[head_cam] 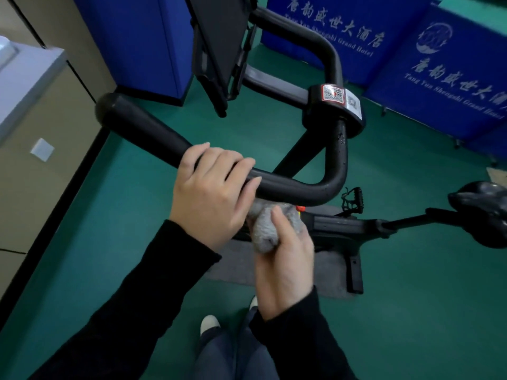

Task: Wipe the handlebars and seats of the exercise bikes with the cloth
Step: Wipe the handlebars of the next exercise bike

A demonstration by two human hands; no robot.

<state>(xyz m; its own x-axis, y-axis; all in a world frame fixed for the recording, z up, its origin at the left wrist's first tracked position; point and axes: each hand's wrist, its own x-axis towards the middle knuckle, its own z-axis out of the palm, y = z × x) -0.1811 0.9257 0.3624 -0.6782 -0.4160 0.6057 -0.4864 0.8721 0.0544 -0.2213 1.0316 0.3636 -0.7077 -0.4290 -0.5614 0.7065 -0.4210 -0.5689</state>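
Hands meet at a black exercise bike: our left hand [211,187] curls over the near handlebar [142,124] and grips it, while our right hand [285,259] clutches a bunched grey cloth [266,229] just under the bar, beside the left knuckles. Whether the cloth touches the underside, we cannot tell. We judge the job to be early. Wiping sits at this 1 bar, near its bend, and nothing shows whether the far handlebar [315,37] has been done. The seat [482,212] waits well apart at the right edge, no hand near it, and only 1 bike is in view, so others may remain. Room is fair. Open green floor [425,311] lies to the right, but the wall [55,174] runs close on the left, the console bracket [219,37] hangs ahead between the bars, and blue hotel banners [452,72] close off the far side.
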